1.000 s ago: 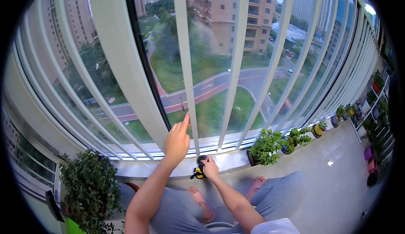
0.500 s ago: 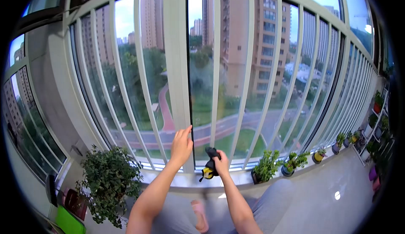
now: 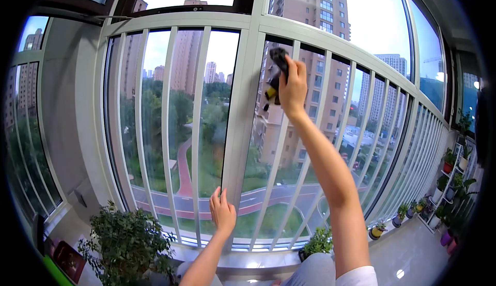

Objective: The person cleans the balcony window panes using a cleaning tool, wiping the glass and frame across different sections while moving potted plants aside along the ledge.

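Note:
My right hand [image 3: 294,89] is raised near the top of the railing, its fingers wrapped round a black and yellow handheld item [image 3: 274,87]. That item is held up close to the window glass at the bars; its exact kind is unclear, partly hidden by my fingers and blurred. Lower down, my left hand [image 3: 223,213] rests against the wide white post [image 3: 238,157] with its fingers stretched upward, holding nothing. White vertical bars [image 3: 279,167] run across the window beside both hands.
A large leafy plant [image 3: 124,244] stands at the lower left. Small potted plants, including a green one [image 3: 318,242] and a yellow pot [image 3: 377,231], line the sill on the right. A plant rack [image 3: 444,188] stands farther right.
My right hand has moved well up with the black and yellow item, from near the sill to near the top rail. My left hand stays on the post, and the view has tilted upward.

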### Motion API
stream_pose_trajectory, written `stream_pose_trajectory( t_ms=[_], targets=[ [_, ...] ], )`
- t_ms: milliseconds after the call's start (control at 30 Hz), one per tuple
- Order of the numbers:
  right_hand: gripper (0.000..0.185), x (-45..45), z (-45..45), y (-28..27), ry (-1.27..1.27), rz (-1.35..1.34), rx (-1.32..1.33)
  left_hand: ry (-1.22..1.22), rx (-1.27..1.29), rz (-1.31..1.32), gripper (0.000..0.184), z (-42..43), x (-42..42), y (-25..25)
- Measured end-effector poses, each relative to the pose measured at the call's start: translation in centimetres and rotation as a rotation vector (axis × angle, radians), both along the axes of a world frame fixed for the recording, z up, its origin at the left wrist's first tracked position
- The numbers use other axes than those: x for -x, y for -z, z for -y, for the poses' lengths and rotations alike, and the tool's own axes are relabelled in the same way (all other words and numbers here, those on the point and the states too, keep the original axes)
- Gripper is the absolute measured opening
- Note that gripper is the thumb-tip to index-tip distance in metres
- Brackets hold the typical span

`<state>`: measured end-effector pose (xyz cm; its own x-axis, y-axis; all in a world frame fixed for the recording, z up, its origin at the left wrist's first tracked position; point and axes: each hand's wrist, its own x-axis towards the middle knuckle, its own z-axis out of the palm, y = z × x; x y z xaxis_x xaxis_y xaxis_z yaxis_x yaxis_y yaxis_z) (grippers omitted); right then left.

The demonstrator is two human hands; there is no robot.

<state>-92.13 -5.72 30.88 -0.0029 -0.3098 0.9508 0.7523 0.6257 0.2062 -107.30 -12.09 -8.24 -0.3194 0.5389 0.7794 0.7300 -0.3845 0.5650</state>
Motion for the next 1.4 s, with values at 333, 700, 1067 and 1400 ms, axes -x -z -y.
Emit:
stream_pose_trajectory(
  t_ms=[333, 700, 1067, 1400],
  targets=[
    [0.041, 3.0, -6.0, 0.6, 0.402, -0.012, -0.148, -0.035, -0.061, 0.077, 0.070, -3.2, -0.6, -0.3],
    [0.038, -1.2, -3.6, 46.1, 0.318, 0.579, 0.247, -0.008, -0.132, 0.125, 0.064, -3.1, -0.1, -0.2],
    [0.024, -2.8, -4.5, 14.3, 0.362, 0.758, -0.189, 0.056, -0.076, 0.136, 0.064, -2.2, 0.0, -0.2],
    [0.029, 1.6, -6.2, 0.9, 0.359, 0.156, -0.313, -0.014, -0.099, 0.088, 0.064, -2.9, -0.3, -0.2]
  ],
)
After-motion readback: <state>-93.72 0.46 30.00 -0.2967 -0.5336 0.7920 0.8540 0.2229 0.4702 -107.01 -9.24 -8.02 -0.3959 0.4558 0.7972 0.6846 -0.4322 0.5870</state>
